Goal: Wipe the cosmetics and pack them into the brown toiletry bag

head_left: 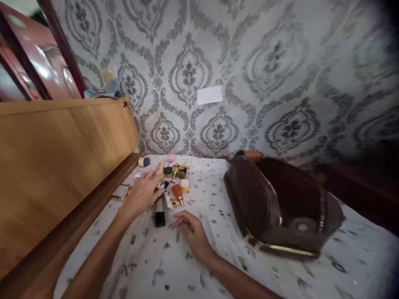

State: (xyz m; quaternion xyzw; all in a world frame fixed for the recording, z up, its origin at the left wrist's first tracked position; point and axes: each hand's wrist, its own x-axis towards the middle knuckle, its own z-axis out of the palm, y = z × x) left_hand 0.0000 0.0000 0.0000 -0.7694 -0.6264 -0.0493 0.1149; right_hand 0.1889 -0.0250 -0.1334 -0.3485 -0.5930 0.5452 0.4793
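Observation:
My left hand [142, 194] reaches over the left part of a pile of small cosmetics, fingers stretched out and thumb apart. Whether its fingertips touch anything is hard to see. Just right of it lies a black-capped tube [160, 212], pointing toward me. An orange bottle [177, 192] with a narrow tip lies on its side nearby, beside a small jar with a yellow base [185, 185]. Farther back are a dark round jar [168, 172] and a pink-lidded item [171, 158]. My right hand [193, 233] hovers low in front of the pile, fingers loosely curved and apart, holding nothing.
A dark brown handbag [258, 203] lies open on the right of the patterned white sheet [174, 265]. A wooden board [68, 166] edges the left side. Behind stands a damask-papered wall [190, 74]. A dark-blue-capped bottle [144, 162] lies near the board.

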